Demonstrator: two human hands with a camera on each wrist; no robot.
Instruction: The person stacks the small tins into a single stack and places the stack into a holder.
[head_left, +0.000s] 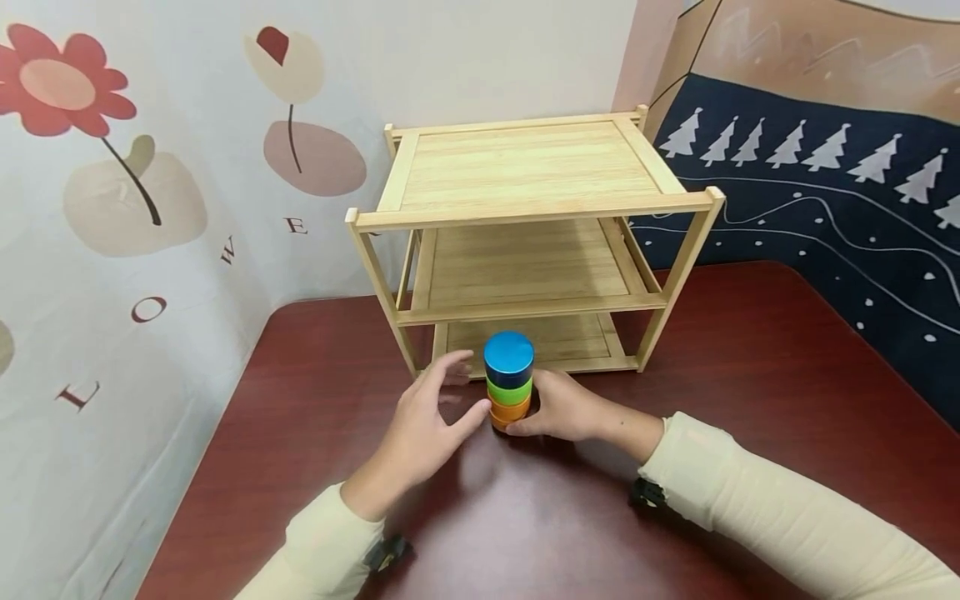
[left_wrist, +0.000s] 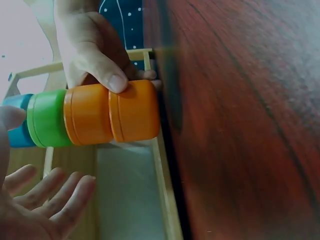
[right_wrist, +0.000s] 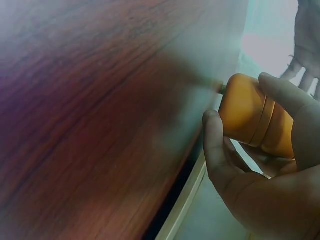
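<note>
Near the middle of the table stands a stack of small round canisters: a blue canister point(head_left: 509, 353) on top, a green canister point(head_left: 510, 392) under it, then two orange canisters, the lower orange canister point(left_wrist: 137, 110) at the bottom. With thumb and fingers curled round that bottom one, my right hand point(head_left: 562, 406) grips it from the right. On the stack's left side, my left hand point(head_left: 429, 425) is spread with fingers apart, its thumb close to the orange part, holding nothing. In the right wrist view the orange canister point(right_wrist: 244, 107) sits between right thumb and fingers.
A three-tier wooden rack point(head_left: 525, 208) stands right behind the stack, its lowest shelf near table height. The dark red table point(head_left: 322, 375) carries it all. Behind are a flower-printed curtain point(head_left: 195, 67) at left and a dark tree-patterned cloth point(head_left: 787, 208) at right.
</note>
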